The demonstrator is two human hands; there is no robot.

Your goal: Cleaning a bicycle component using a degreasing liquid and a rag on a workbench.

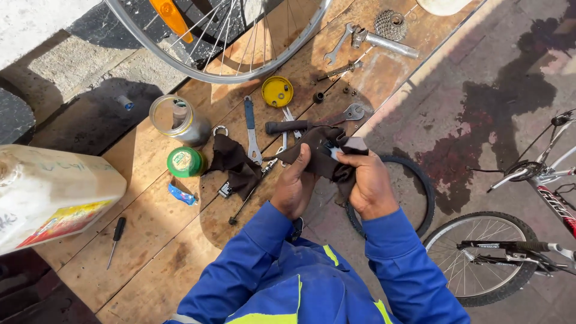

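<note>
Both of my hands hold a dark brown rag (321,155) over the edge of a wooden board (162,240). My left hand (294,186) pinches the rag's left side with the thumb on top. My right hand (369,183) grips its right side and is wrapped around something small inside the cloth, which is hidden. Blue sleeves with yellow stripes cover my arms. A second dark rag (234,165) lies on the board just left of my hands, beside a blue-handled spanner (251,129).
On the board lie a glass jar (177,119), a green tin (185,162), a yellow lid (277,91), spanners (339,42), a sprocket cluster (390,24) and a screwdriver (116,240). A bicycle wheel (222,42) stands behind. A tyre (414,192) and a bicycle (516,252) are on the ground at right.
</note>
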